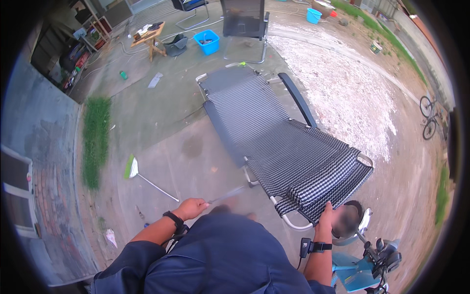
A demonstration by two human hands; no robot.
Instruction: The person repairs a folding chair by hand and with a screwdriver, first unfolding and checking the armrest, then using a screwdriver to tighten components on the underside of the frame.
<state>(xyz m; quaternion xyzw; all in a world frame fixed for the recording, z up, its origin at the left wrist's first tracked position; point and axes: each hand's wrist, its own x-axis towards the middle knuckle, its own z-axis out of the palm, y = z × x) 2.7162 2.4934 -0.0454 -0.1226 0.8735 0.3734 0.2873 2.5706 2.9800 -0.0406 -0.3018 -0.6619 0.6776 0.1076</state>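
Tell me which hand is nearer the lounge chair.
Right. The right hand touches the lounge chair at its near end; the left hand is apart, farther left.

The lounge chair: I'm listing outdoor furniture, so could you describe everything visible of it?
The lounge chair is long and stretched out, set slantwise on concrete. Its woven-looking cover has a fine dark-and-pale pattern, with a thicker padded or folded part at the near end. Pale tubing, apparently metal, shows at its ends. A dark armrest runs along the right side. The person's right hand is at the near edge, seemingly touching it. Most of the underside is hidden.
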